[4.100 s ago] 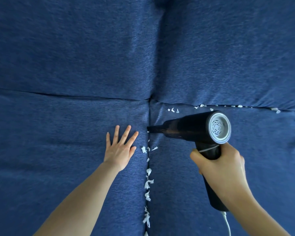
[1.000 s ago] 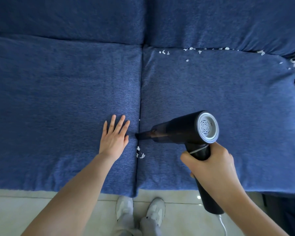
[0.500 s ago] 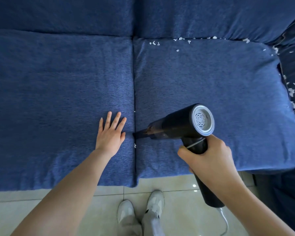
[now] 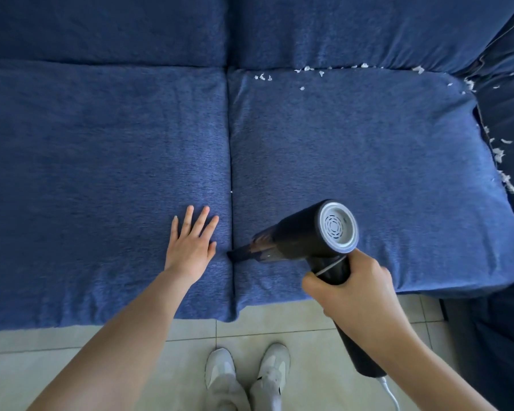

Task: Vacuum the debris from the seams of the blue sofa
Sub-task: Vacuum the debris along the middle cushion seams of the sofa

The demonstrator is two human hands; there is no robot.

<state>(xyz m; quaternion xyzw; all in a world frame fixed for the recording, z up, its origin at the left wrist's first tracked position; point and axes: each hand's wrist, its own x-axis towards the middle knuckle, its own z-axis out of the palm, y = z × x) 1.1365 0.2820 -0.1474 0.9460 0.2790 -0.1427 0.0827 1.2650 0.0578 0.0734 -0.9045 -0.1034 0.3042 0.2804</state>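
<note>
My right hand (image 4: 355,295) grips the handle of a black handheld vacuum (image 4: 306,235). Its narrow nozzle tip (image 4: 235,254) sits in the middle seam (image 4: 230,161) between the two seat cushions of the blue sofa (image 4: 101,161), near the front edge. Flat on the left cushion, my left hand (image 4: 192,243) presses with straight fingers just beside the nozzle. One tiny white fleck (image 4: 231,191) shows in the middle seam. White debris bits (image 4: 306,69) lie along the back seam of the right cushion, and more white scraps (image 4: 500,161) line the right side seam.
A tiled floor (image 4: 72,351) lies below the sofa's front edge, with my two white shoes (image 4: 247,378) on it. The vacuum's white cord (image 4: 387,393) hangs from the handle's end. A dark blue sofa section (image 4: 511,99) adjoins on the right.
The white bits beside the nozzle in the middle seam are gone. The nozzle and my left hand have slid along the seam toward the front edge, and the view has pulled back.
</note>
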